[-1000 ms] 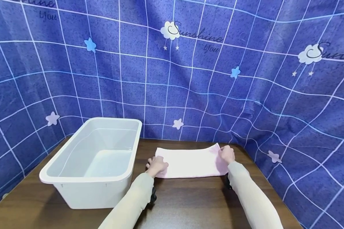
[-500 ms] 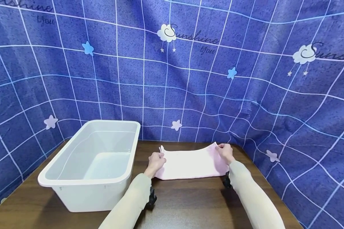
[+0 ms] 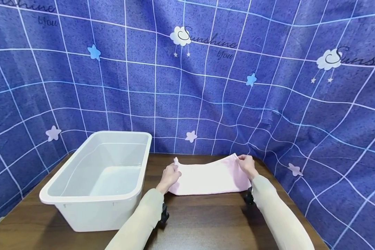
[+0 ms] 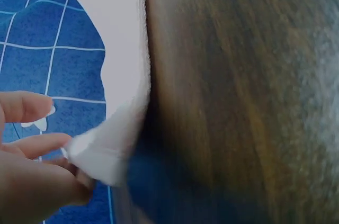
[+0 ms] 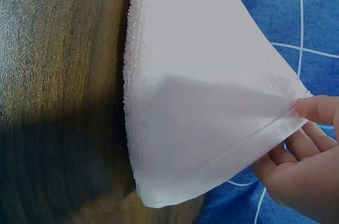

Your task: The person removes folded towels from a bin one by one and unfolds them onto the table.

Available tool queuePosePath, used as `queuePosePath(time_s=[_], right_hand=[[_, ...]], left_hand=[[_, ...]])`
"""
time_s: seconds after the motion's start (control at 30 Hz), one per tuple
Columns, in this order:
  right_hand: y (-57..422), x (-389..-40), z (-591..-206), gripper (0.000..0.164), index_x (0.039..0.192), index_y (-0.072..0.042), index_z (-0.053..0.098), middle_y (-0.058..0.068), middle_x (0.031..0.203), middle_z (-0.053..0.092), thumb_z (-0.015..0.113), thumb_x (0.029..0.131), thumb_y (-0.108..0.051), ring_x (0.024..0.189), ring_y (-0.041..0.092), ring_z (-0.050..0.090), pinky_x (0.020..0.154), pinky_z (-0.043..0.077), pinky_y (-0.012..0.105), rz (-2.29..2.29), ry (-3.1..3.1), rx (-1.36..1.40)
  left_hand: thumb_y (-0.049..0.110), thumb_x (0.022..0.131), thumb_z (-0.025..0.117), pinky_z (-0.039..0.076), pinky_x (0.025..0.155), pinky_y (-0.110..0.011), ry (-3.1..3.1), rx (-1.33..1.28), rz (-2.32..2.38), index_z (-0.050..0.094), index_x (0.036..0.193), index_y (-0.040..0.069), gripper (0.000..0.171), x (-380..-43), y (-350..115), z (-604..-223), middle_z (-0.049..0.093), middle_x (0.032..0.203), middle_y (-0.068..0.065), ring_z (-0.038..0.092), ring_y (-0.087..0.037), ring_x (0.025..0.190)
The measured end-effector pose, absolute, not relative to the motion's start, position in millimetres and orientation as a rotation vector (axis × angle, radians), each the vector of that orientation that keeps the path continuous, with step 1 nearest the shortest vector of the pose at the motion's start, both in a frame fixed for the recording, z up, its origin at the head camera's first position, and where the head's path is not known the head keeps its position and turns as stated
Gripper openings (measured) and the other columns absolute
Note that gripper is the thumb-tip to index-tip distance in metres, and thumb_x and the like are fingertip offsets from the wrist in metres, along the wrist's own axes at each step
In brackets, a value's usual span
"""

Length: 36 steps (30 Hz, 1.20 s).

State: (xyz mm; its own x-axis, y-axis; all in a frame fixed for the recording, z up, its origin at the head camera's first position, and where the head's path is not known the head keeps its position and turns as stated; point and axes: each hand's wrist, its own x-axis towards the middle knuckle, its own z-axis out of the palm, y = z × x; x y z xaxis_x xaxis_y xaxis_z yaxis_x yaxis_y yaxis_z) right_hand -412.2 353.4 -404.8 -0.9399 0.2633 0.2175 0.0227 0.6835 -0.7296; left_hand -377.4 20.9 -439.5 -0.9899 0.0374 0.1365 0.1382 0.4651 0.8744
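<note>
Both hands are busy here: the left hand (image 3: 169, 177) grips one end of a cloth (image 3: 209, 178) and the right hand (image 3: 246, 165) pinches its far right corner, thumb on top, fingers underneath. Cloth's toward the far side of a dark wood-grain table (image 3: 203, 220). Big white tub (image 3: 95, 216) sits just left of it, with the left sleeve (image 3: 143, 213) running right beside it. Blue curtain (image 3: 218, 121) with white gridlines, stars and clouds hangs close behind and along the right. Black gadgets (image 3: 164, 213) peek out under both wrists. As for the cloth, it's pale pink, a wide strip with a fuzzy, looped near edge and a flat hem on the right, ends tugged up, middle sagging.
</note>
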Motion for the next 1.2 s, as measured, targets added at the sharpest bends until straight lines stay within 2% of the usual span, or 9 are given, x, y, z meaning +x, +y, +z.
queuePosePath(time_s=[0.17,0.43,0.57,0.63,0.73,0.8,0.87,1.03,1.2], right_hand=[[355,-414,-405,0.027,0.104,0.009,0.068,0.025,0.099,0.068,0.057,0.085,-0.006,0.088,0.03,0.058,0.067,0.041,0.022,1.141,-2.607,-0.21],[355,-413,-403,0.027,0.105,0.008,0.068,0.025,0.103,0.067,0.057,0.084,-0.006,0.092,0.031,0.058,0.07,0.041,0.023,1.139,-2.632,-0.204],[353,-413,-400,0.028,0.105,0.009,0.068,0.025,0.104,0.067,0.057,0.084,-0.006,0.093,0.031,0.058,0.071,0.041,0.023,1.138,-2.623,-0.199],[352,-413,-398,0.029,0.106,0.009,0.067,0.025,0.103,0.067,0.057,0.083,-0.005,0.093,0.031,0.058,0.071,0.041,0.022,1.145,-2.62,-0.194],[352,-413,-397,0.029,0.106,0.009,0.067,0.025,0.103,0.067,0.057,0.083,-0.005,0.093,0.03,0.058,0.07,0.041,0.021,1.152,-2.617,-0.202],[352,-413,-398,0.028,0.105,0.01,0.067,0.025,0.102,0.067,0.057,0.083,-0.005,0.092,0.03,0.058,0.07,0.041,0.021,1.161,-2.619,-0.201],[352,-414,-399,0.028,0.105,0.009,0.067,0.024,0.101,0.067,0.057,0.084,-0.006,0.09,0.029,0.058,0.069,0.041,0.021,1.166,-2.623,-0.201],[354,-413,-401,0.026,0.105,0.007,0.068,0.022,0.098,0.069,0.057,0.083,-0.003,0.086,0.025,0.058,0.068,0.041,0.02,1.17,-2.614,-0.181],[355,-410,-401,0.03,0.109,0.01,0.066,0.024,0.102,0.069,0.054,0.082,0.003,0.085,0.021,0.058,0.069,0.042,0.018,1.245,-2.578,-0.127]], left_hand=[[0.013,0.077,0.059,0.021,0.108,-0.07,-2.767,-0.085,-1.48,0.053,0.13,-0.011,0.059,-377,18,-441,0.029,0.154,-0.026,0.026,-0.048,0.137],[0.016,0.079,0.055,0.016,0.106,-0.068,-2.878,-0.106,-1.299,0.053,0.131,-0.008,0.057,-375,15,-445,0.024,0.155,-0.03,0.017,-0.046,0.142],[0.016,0.079,0.055,0.018,0.106,-0.067,-2.847,-0.152,-1.168,0.06,0.122,-0.008,0.049,-374,18,-444,0.036,0.15,-0.028,0.023,-0.044,0.142],[0.015,0.079,0.055,0.023,0.103,-0.064,-2.814,-0.17,-1.091,0.066,0.105,-0.006,0.035,-374,21,-442,0.05,0.14,-0.026,0.033,-0.043,0.136],[0.009,0.077,0.055,0.04,0.089,-0.052,-2.732,-0.235,-1.012,0.062,0.075,0.0,0.012,-376,23,-444,0.068,0.097,-0.018,0.057,-0.037,0.107],[0.004,0.075,0.054,0.043,0.073,-0.043,-2.674,-0.296,-1.061,0.054,0.062,0.001,0.013,-378,24,-446,0.059,0.068,-0.012,0.058,-0.033,0.081],[0.001,0.072,0.054,0.045,0.065,-0.038,-2.626,-0.334,-1.13,0.058,0.06,-0.002,0.012,-380,24,-449,0.056,0.063,-0.008,0.058,-0.028,0.072],[0.004,0.074,0.053,0.049,0.088,-0.048,-2.655,-0.288,-1.291,0.068,0.09,-0.011,0.026,-380,24,-450,0.069,0.11,-0.021,0.06,-0.037,0.106],[0.008,0.08,0.052,0.043,0.092,-0.062,-2.674,-0.215,-1.383,0.068,0.094,-0.007,0.025,-376,24,-442,0.065,0.122,-0.019,0.056,-0.042,0.115]])
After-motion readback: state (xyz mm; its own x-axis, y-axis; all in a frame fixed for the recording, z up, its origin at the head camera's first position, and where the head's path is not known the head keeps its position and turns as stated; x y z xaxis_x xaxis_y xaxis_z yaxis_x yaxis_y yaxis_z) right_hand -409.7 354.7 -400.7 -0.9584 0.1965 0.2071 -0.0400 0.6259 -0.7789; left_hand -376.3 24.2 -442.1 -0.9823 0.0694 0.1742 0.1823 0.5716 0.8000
